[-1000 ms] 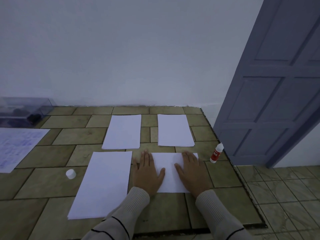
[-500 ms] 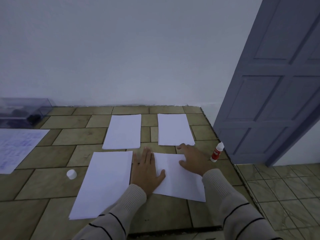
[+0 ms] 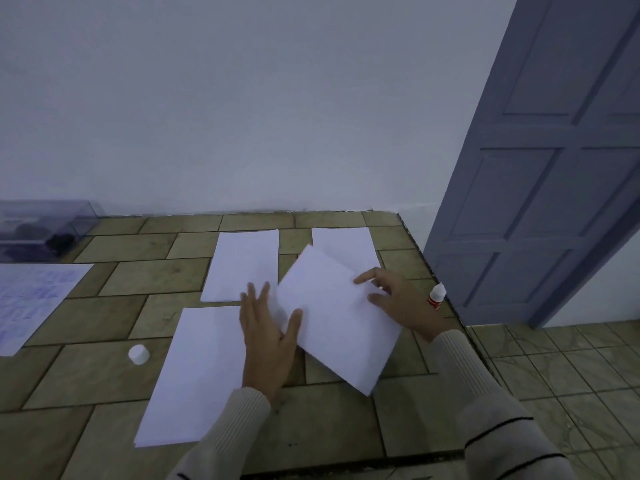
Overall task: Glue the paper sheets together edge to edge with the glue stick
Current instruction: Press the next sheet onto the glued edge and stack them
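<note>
Tiled counter (image 3: 138,282): sheets (image 3: 194,375), cap (image 3: 139,354), glue stick (image 3: 436,296)

Colour key, as I see it: paper sheets (image 3: 332,313) white; tiles (image 3: 156,282) olive-brown; glue stick (image 3: 436,296) white, red-labelled; cap (image 3: 139,354) white; sleeves (image 3: 498,427) beige, dark-striped; far-left sheet (image 3: 31,299) perhaps blue-printed; door (image 3: 554,168) grey-blue.

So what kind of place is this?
Probably a room in a home: a raised tiled ledge against a plain white wall, beside a grey-blue panelled door and a tiled floor.
</note>
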